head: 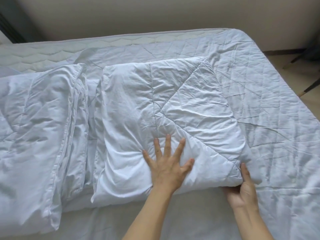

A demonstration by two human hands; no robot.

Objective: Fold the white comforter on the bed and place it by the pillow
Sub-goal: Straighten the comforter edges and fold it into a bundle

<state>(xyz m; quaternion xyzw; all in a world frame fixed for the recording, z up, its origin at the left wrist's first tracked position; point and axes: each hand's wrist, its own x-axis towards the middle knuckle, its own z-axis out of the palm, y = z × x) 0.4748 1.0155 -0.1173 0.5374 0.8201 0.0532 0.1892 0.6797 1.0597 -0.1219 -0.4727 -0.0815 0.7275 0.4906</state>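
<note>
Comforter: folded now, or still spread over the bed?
Folded. The comforter is a thick bundle beside the pillow; the left hand presses it flat, the right hand grips its corner.

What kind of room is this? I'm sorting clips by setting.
Most likely a bedroom. A bed with a quilted cover fills the view, a pillow lies on it, and a folded white comforter sits beside the pillow. A plain wall runs behind.

text: none legible | labels: none | brands: none | numbers: none
</note>
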